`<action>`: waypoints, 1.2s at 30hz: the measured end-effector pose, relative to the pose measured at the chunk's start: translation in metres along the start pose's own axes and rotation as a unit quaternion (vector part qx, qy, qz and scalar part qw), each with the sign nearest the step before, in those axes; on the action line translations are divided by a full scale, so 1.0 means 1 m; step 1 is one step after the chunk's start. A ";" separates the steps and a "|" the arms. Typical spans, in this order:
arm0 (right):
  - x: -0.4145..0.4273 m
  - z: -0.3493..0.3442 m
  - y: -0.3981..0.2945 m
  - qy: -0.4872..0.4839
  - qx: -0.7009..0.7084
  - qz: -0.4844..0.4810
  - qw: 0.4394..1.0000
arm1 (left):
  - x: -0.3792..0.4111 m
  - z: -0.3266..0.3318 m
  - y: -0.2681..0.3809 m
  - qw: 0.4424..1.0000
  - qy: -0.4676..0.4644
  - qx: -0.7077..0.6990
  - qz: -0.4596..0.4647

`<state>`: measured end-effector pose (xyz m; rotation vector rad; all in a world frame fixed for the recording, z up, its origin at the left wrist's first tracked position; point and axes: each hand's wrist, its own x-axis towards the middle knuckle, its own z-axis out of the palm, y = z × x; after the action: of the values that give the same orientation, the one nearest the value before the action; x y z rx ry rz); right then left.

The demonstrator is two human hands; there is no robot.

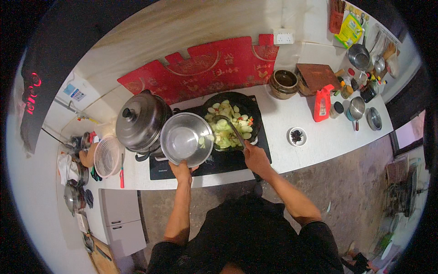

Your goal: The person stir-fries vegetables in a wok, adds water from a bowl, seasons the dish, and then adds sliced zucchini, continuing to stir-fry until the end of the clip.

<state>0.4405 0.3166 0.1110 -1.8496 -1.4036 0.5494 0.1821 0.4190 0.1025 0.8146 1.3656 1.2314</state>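
My left hand point(183, 171) grips the near rim of a stainless steel bowl point(181, 137), which is tilted beside the wok with a few pale green vegetable slices on its right side. My right hand point(256, 159) is closed around the handle of a metal ladle or spatula point(236, 132); its head lies among the food. A black wok point(255, 106) on the black cooktop point(205, 171) holds sliced pale green vegetables point(224, 135) with some red and orange pieces.
Left of the bowl stands a large lidded pot point(142, 120). A small white bowl point(297, 142) of dark bits sits right of the cooktop. Beyond are a red spray bottle point(322, 106), a brown crock point(284, 85) and a metal saucepan point(357, 107). A pink basket point(108, 157) lies left.
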 end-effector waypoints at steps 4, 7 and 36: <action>-0.016 -0.011 -0.013 -0.073 -0.051 -0.008 0.996 | 0.003 -0.001 0.001 1.000 -0.005 -0.011 0.008; -0.020 0.003 -0.011 -0.131 -0.133 -0.028 0.982 | -0.001 0.003 0.005 1.000 -0.002 -0.015 0.002; 0.094 -0.007 0.038 -0.124 -0.256 -0.119 0.951 | -0.005 -0.008 -0.009 1.000 -0.014 0.002 -0.013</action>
<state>0.4989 0.3983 0.0951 -2.0070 -2.0604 0.3180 0.1770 0.4107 0.0945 0.8113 1.3540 1.1930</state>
